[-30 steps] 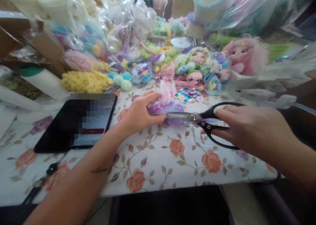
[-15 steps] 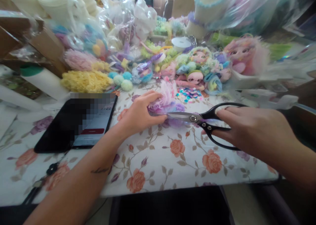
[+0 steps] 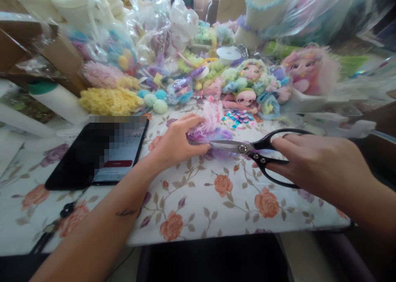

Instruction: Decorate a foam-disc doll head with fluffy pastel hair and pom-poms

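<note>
While held level, scissors (image 3: 247,148), blades pointing left into pom-pom (image 3: 208,127).

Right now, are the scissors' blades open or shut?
Nearly shut: the scissors show one narrow strip of blade, tips buried in the fluffy tuft.

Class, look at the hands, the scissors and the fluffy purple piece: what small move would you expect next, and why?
Probably a gentle closing of the scissors. The right hand has its fingers through the black handles, the blade tips lie against the fluffy pink and purple piece, and the left hand pins that piece to the floral tablecloth.
</note>
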`<state>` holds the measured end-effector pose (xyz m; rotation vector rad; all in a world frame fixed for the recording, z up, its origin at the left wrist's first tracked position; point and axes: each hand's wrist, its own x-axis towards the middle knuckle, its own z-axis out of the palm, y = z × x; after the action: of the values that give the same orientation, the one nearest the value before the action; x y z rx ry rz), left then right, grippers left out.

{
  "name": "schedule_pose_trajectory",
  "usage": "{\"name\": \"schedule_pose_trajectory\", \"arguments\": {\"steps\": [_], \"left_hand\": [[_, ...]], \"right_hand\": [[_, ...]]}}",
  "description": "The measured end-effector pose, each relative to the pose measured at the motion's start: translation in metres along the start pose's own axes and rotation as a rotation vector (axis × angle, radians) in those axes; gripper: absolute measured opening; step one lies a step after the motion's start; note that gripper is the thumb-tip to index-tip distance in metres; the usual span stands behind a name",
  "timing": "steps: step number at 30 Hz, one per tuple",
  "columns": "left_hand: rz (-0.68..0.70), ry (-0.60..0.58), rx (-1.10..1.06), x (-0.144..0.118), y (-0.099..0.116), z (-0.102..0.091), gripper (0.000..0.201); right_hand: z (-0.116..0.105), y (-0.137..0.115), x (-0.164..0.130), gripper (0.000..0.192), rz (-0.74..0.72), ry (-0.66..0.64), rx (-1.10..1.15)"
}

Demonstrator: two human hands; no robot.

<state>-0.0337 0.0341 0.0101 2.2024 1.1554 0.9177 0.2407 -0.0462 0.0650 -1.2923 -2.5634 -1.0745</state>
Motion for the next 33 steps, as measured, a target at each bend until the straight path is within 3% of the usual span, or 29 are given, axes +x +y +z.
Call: {"name": "schedule_pose_trajectory", "arguments": {"steps": [33], "left_hand": [[0.016,0.009,-0.005,-0.0010,-0.0017,0.0007,0.048]], "right_hand": [[-0.0010,-0.0006,0.0063,0.050,-0.029,-0.001,0.012]]}}
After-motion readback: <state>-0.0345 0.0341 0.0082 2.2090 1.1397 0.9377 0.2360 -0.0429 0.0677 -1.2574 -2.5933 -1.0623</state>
